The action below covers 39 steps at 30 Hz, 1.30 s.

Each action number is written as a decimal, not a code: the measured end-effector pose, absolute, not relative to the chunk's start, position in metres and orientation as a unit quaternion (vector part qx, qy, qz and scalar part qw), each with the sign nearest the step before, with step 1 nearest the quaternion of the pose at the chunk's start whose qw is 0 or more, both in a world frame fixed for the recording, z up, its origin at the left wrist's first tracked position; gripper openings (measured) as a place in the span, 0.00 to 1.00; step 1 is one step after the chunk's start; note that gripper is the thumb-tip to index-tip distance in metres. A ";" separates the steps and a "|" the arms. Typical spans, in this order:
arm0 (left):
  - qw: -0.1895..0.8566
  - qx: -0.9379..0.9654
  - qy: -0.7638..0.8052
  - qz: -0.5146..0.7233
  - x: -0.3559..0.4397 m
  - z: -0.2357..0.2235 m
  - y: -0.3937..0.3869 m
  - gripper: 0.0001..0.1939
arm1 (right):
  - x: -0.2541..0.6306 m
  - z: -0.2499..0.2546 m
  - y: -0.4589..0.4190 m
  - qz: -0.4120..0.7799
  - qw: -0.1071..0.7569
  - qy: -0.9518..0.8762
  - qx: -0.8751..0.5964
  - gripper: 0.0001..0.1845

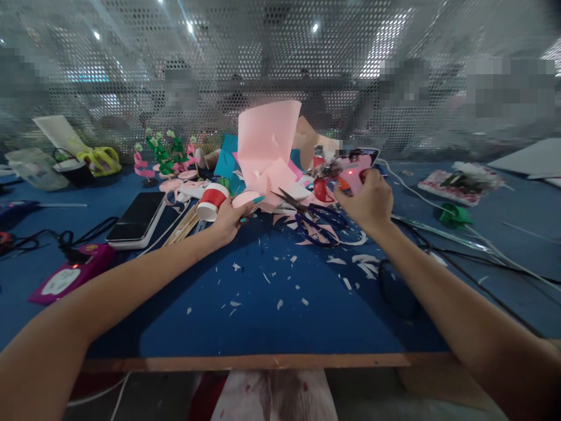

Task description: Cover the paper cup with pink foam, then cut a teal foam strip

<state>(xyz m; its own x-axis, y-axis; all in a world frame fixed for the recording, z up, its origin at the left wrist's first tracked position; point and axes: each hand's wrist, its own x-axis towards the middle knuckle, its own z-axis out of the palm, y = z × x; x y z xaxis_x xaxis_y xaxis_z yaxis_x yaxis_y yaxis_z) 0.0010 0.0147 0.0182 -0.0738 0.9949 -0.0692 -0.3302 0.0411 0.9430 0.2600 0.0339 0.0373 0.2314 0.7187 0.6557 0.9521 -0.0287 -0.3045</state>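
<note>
The two hands are held well apart over the worktable, both reached forward. By the left hand, a pale pink disc is pinched at its edge between thumb and fingers (the nails are painted teal). By the right hand, the grip of a pink glue gun is clasped, with a small red light showing on its body.

The gun is set to the right of the disc and slightly farther from the body. Its long axis is laid roughly crosswise, the left end turned toward the disc; exactly where the nozzle stops cannot be told against the clutter behind. A gap is left between the two, and it is partly filled by blue-handled scissors, spread open, their blades pointed up and leftward toward the disc, their handles nearer the right hand.

Just beside the left hand, a red-banded cup is tipped over. Beyond, a large pink sheet is seen upright.
</note>
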 end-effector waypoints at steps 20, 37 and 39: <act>0.575 0.377 0.405 0.603 -0.001 0.014 0.016 0.12 | 0.215 0.033 0.001 -0.204 0.392 -0.710 -0.548 0.15; 0.570 0.377 0.419 0.597 0.003 0.017 0.014 0.13 | 0.209 0.023 0.001 -0.189 0.387 -0.753 -0.498 0.12; 0.570 0.378 0.419 0.597 0.003 0.017 0.013 0.13 | 0.209 0.022 0.001 -0.187 0.388 -0.755 -0.494 0.12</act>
